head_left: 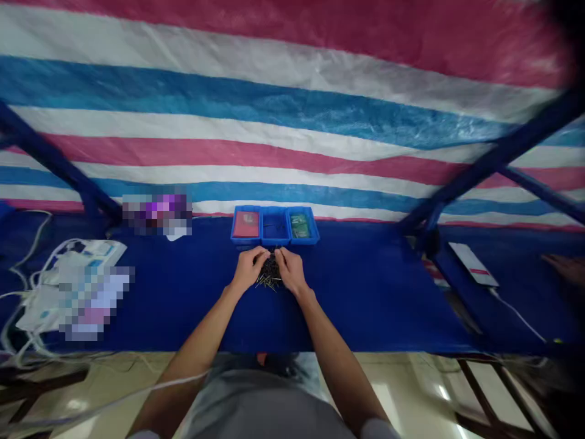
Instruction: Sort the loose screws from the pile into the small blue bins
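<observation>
A small heap of thin dark pins lies on the blue table top, just in front of three small blue bins. My left hand rests on the left side of the heap with its fingers curled into it. My right hand is on the right side, fingers bent and pinched at the heap. What each hand grips is too small to make out. The left bin holds something red, the middle bin looks blue inside, and the right bin holds something green.
White cables and a power strip lie at the table's left end. A phone with a white cable lies on the neighbouring table at right, where another person's hand shows. Blue frame struts rise on both sides. A striped tarp hangs behind.
</observation>
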A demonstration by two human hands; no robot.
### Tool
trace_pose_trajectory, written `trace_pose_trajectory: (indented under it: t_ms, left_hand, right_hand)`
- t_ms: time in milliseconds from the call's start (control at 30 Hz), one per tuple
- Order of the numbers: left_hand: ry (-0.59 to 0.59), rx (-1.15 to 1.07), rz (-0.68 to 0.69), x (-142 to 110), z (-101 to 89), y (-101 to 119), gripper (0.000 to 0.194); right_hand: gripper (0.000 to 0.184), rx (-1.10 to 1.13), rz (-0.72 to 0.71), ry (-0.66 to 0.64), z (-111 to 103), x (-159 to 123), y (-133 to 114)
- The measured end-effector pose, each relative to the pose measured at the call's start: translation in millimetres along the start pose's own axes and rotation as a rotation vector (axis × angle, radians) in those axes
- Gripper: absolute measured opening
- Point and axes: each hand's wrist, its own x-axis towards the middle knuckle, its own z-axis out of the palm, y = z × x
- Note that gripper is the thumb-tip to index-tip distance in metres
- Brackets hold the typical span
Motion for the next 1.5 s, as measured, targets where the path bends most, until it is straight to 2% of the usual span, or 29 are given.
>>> trace_pose_trajectory:
  t_ms: [300, 700, 967, 1167, 1333, 1500]
  left_hand:
    - [-0.010, 0.004, -0.024, -0.9, -1.4, 3.9, 0.033]
    - [-0.083, -0.011, 0.020, -0.9, -1.1, 6.7, 0.033]
    - [-0.099, -0.011, 0.004, -0.6, -2.4, 7.5, 0.036]
    - [-0.162, -0.012, -0.024, 0.6, -1.4, 5.6, 0.040]
    - [-0.152, -0.006, -0.006, 1.4, -2.2, 5.8, 0.040]
    - [-0.126, 0.013, 0.014, 1.3, -2.9, 6.9, 0.041]
  right_hand:
    - [0.048, 0.043, 0.026, -0.003, -2.4, 0.0, 2.1]
    - [0.035, 0.169, -0.056, -0.026, -6.4, 1.3, -1.9]
    - [0.024, 0.176, -0.104, 0.020, -2.9, -0.3, -0.1]
    - [0.022, 0.219, -0.113, 0.055, -2.5, -1.4, 2.2]
    - [0.022, 0.193, -0.143, 0.063, -0.4, -1.3, 4.5]
    - [0.025, 0.043, -0.181, 0.042, -2.9, -1.7, 4.0]
